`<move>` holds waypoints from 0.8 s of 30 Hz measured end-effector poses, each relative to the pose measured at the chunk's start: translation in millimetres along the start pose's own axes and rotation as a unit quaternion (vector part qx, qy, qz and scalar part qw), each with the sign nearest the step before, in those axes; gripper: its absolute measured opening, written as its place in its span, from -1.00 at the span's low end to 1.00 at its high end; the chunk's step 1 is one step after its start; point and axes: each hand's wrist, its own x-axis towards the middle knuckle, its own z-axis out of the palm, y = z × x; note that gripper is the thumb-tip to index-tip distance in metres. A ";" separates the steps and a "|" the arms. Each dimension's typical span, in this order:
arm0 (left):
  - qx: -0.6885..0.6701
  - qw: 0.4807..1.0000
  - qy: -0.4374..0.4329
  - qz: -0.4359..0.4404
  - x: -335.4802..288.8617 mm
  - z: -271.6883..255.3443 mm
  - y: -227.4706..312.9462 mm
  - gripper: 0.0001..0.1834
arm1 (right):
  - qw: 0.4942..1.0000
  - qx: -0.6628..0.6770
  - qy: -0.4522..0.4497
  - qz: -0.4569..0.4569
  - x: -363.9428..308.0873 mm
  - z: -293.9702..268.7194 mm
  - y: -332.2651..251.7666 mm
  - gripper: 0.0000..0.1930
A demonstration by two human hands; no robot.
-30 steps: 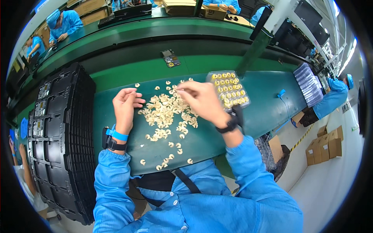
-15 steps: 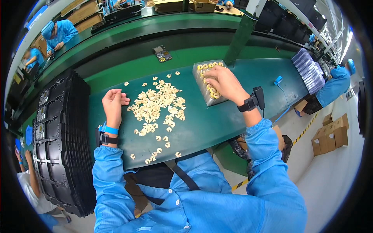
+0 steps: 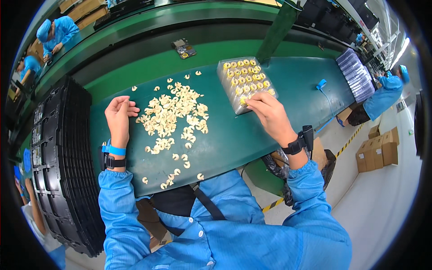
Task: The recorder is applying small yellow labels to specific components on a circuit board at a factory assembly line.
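Item 1: green, smooth-topped table [image 3: 216, 144], work surface.

Item 2: pile of pale cream, C-shaped small pieces [image 3: 173, 108], loose on the table, drawn out roughly from 1 o'clock to 7 o'clock, with strays at its outskirts. It lay at 3 o'clock from the left hand [image 3: 119, 111] and at 9 o'clock from the right hand [image 3: 271, 116]; the left was much the nearer.

Item 3: clear plastic, rectangular tray [image 3: 229, 88], flat on the table, at 1 o'clock from the pile and apart from it. Its long axis ran from 11 o'clock to 5 o'clock. Its middle lay at about 11 o'clock from the right hand, the nearer of the two; from the left hand it lay between 2 and 3 o'clock, well off across the pile.

Item 4: round yellow pieces [image 3: 241, 80], set in rows in the tray.

Item 5: right hand, thumb and forefinger drawn together at the tray's near end, over the yellow piece toward its 7 o'clock corner; whether anything was pinched between them could not be told.

Item 6: left hand, just beside the pile's 9 o'clock edge, fingers loosely curled with the thumb close; whether it held a piece could not be told.

Item 7: stack of black, ribbed plastic trays [image 3: 63, 175], at 8 o'clock from the left hand.
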 end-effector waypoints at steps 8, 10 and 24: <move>-0.036 0.993 -0.090 0.062 -14.4 9.4 21.0 -0.79 | 0.941 0.301 0.074 0.133 59.8 43.4 -63.6 -0.86; -0.054 0.984 -0.146 0.081 -22.7 17.8 26.6 -0.79 | 0.876 0.446 0.059 0.173 81.7 79.3 -90.9 -0.89; -0.061 0.992 -0.102 0.044 -38.9 30.3 31.8 -0.87 | 0.776 0.596 -0.052 0.198 129.2 170.2 -110.0 -0.83</move>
